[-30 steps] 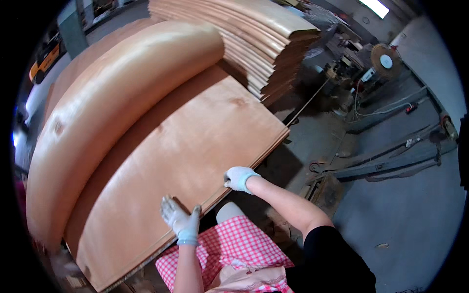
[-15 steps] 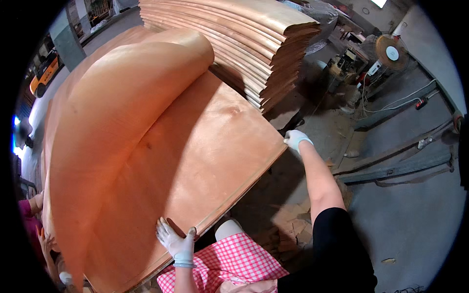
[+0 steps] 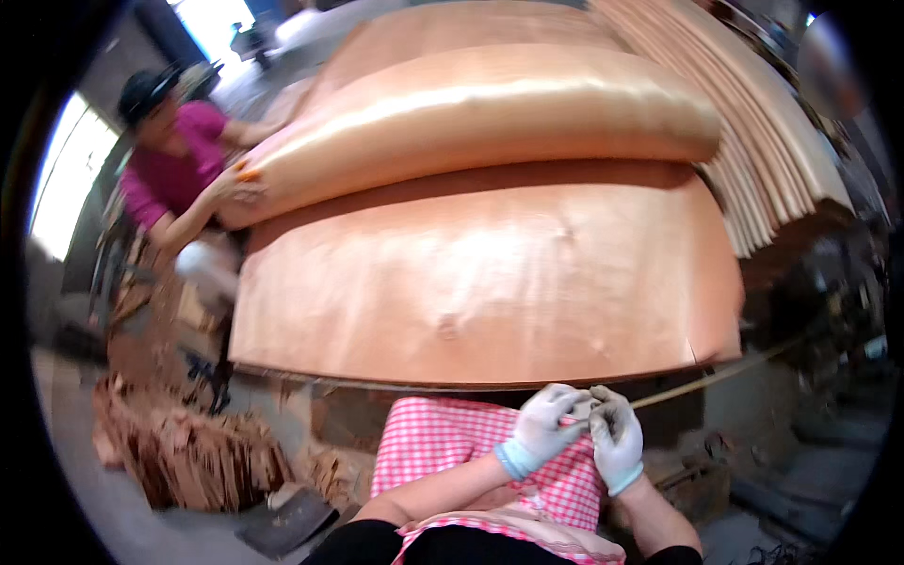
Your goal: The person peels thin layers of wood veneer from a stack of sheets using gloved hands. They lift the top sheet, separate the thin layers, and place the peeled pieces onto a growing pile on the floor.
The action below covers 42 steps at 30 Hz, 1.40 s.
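Here lay one glossy, knotted tan wooden sheet (image 3: 490, 273) and one golden wooden roll (image 3: 480, 127); white-gloved left hand (image 3: 542, 422) and right hand (image 3: 617, 438) curled, contents unclear.

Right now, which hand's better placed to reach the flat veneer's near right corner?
Right, probably: the right gloved hand sits closer to that corner of the wood veneer; the left gloved hand is beside it, farther left. Whether their fingers hold something is unclear.
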Each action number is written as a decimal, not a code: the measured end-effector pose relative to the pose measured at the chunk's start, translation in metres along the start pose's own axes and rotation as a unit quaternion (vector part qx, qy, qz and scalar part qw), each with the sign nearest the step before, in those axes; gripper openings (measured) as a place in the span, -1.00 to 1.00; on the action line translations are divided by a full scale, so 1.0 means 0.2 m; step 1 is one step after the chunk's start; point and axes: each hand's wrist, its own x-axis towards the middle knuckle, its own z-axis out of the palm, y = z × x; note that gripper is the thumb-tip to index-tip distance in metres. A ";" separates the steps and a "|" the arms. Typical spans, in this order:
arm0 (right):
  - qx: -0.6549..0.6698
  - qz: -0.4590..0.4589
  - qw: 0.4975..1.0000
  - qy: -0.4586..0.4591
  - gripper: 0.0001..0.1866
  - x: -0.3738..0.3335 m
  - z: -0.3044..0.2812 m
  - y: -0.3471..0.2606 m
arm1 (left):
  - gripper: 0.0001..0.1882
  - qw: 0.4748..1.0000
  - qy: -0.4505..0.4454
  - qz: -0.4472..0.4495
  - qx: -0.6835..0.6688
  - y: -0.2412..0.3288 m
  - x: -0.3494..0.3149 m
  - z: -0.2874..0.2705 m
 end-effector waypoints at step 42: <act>-0.500 0.208 0.818 -0.194 -0.61 0.64 -0.41 0.24 | 0.16 0.900 -0.035 -0.152 0.407 -0.42 0.24 -0.14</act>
